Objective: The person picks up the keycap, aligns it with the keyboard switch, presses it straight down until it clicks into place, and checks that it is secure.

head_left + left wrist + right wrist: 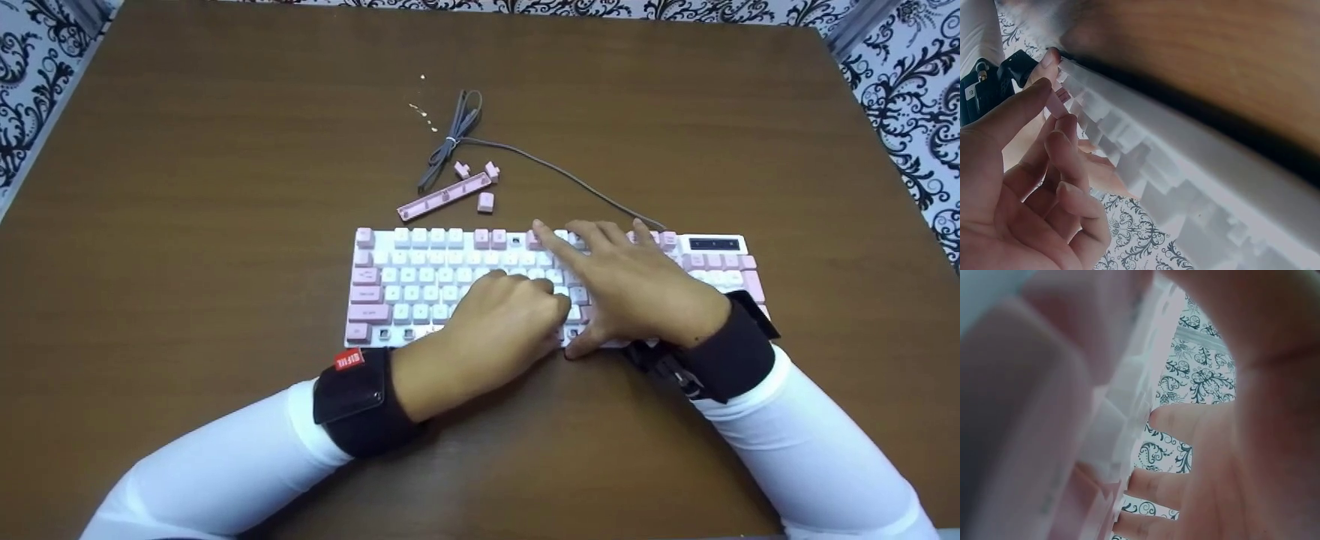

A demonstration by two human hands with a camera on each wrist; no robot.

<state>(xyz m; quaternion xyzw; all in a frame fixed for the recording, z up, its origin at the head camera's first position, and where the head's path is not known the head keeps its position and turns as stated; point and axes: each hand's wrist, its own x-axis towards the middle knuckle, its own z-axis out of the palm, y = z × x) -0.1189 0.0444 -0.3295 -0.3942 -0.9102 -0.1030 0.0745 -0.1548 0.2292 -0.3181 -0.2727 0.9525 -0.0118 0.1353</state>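
A white and pink keyboard (426, 274) lies across the table. In the left wrist view, my left hand (1044, 185) pinches a small pink keycap (1055, 105) between thumb and fingertips, close over the keyboard's front row. From above, the left hand's back hides that keycap. My right hand (637, 289) spreads over the right-centre keys, with its thumb at the front edge and fingertips along the back edge. Its fingers (1171, 422) look fairly straight in the right wrist view. Bare key switches (396, 334) show in the front row, and another shows in the top row.
Behind the keyboard lie a long pink spacebar (442, 197), upside down, and several loose pink keycaps (486, 202). A tied grey cable (454, 139) runs from the keyboard's back edge. Tiny pale bits (424, 115) lie left of the cable on the brown table (225, 187).
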